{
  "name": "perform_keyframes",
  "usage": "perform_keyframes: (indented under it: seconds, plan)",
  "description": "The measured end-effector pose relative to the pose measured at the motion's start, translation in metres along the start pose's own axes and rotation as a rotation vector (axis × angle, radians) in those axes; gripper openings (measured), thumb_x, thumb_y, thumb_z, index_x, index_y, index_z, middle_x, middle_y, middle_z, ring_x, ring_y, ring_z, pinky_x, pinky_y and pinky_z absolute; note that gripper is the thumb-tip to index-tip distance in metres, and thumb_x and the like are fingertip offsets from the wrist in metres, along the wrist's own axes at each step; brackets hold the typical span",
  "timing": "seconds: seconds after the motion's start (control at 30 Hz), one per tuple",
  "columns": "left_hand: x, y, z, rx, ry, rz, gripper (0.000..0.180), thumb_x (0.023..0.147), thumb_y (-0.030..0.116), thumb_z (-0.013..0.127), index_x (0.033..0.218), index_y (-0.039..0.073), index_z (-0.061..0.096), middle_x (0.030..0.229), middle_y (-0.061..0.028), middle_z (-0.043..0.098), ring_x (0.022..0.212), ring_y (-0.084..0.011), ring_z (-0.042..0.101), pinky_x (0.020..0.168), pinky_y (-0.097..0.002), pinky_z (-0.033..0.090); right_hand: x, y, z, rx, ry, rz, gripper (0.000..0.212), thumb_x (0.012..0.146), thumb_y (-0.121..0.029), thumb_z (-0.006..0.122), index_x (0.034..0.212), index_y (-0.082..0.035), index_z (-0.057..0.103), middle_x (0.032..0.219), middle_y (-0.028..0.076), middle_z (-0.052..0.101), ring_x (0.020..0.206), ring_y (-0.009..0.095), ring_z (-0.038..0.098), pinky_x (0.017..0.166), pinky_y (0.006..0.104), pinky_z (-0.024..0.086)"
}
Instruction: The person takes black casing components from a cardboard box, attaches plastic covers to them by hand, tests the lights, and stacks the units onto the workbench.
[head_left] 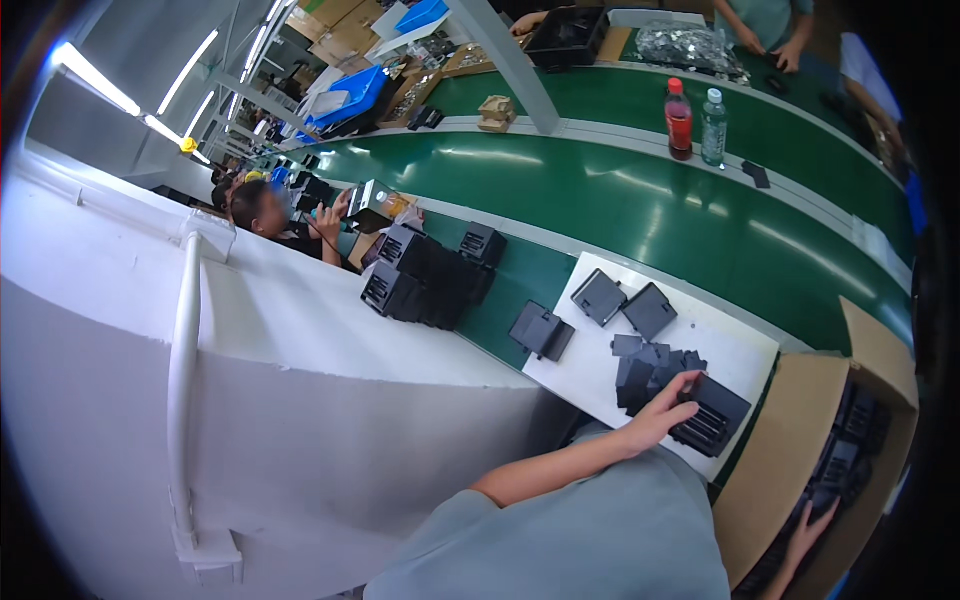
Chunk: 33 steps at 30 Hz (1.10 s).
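My left hand (660, 415) is closed on the edge of a black plastic housing (722, 410) with slots in its face, at the front of a white board (572, 378). Beside it lies a pile of flat black plastic pieces (645, 370). Farther back on the board rest two black housings (599, 297) (651, 311), and another black housing (541, 330) sits at its left edge. On the right, my right hand (810, 532) reaches into an open cardboard box (785, 430) of black housings (845, 460). Its thumb and a finger grip around one of them; the other fingers are hidden.
Stacked black housings (425, 277) stand left on the green conveyor (520, 170). A white wall ledge (320, 360) runs along my left. Two bottles (679, 120) (714, 128) stand on the far rail near a metal post (510, 65). Co-workers sit and stand farther along.
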<state>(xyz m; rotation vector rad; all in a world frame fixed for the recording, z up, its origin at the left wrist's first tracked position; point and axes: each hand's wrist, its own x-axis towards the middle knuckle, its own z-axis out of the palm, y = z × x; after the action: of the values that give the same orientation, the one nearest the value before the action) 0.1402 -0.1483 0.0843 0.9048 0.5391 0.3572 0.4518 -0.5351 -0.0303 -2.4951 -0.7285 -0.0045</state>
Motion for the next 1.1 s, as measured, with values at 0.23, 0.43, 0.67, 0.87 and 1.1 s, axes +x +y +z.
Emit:
perform_keyframes:
  seconds: [0.23, 0.43, 0.67, 0.87, 1.1]
  plan:
    - [0.013, 0.006, 0.008, 0.360, 0.014, 0.033, 0.057, 0.089, 0.017, 0.054, 0.138, 0.009, 0.025, 0.124, -0.0072, 0.037, 0.106, -0.0151, 0.040, 0.090, -0.0267, 0.036, 0.023, -0.170, -0.081, -0.057, 0.155, -0.029, 0.036, 0.089, -0.013, 0.054, 0.122, 0.001, 0.049, 0.126, 0.015, 0.049, 0.117, 0.028, 0.047, 0.101, 0.0360, 0.034]
    - [0.027, 0.018, 0.066, 0.231, -0.349, 0.118, 0.064, 0.088, 0.015, 0.051, 0.141, 0.003, 0.017, 0.140, -0.0127, 0.028, 0.129, -0.0237, 0.029, 0.107, -0.0363, 0.023, 0.005, -0.316, -0.040, 1.110, -0.354, 0.070, 0.082, 0.069, -0.013, 0.076, 0.135, -0.002, 0.030, 0.124, 0.013, 0.046, 0.112, 0.021, 0.049, 0.092, 0.0350, 0.042]
    - [0.033, 0.015, 0.070, 0.450, -0.527, 0.110, 0.062, 0.091, 0.018, 0.049, 0.141, 0.006, 0.015, 0.138, -0.0201, 0.031, 0.126, -0.0347, 0.038, 0.101, -0.0430, 0.034, 0.009, -0.257, -0.082, 0.836, 0.236, 0.248, 0.060, 0.069, 0.002, 0.071, 0.122, -0.003, 0.043, 0.113, 0.009, 0.052, 0.107, 0.018, 0.050, 0.093, 0.0297, 0.040]
    - [0.044, 0.001, -0.031, 0.607, -0.176, -0.099, 0.033, 0.094, 0.017, 0.044, 0.123, 0.001, 0.042, 0.121, -0.0163, 0.051, 0.106, -0.0272, 0.057, 0.087, -0.0340, 0.045, -0.018, -0.027, -0.115, 0.233, 0.619, 0.658, 0.045, 0.069, -0.022, 0.077, 0.103, 0.002, 0.058, 0.095, 0.014, 0.064, 0.088, 0.021, 0.061, 0.077, 0.0296, 0.047]
    - [0.039, -0.007, -0.079, 0.600, 0.017, -0.157, 0.026, 0.095, 0.018, 0.043, 0.117, 0.003, 0.046, 0.117, -0.0122, 0.054, 0.099, -0.0235, 0.060, 0.080, -0.0306, 0.047, 0.001, 0.001, -0.066, 0.668, 0.502, 1.095, 0.053, 0.071, -0.029, 0.078, 0.110, 0.002, 0.060, 0.092, 0.013, 0.065, 0.072, 0.018, 0.062, 0.053, 0.0293, 0.049]
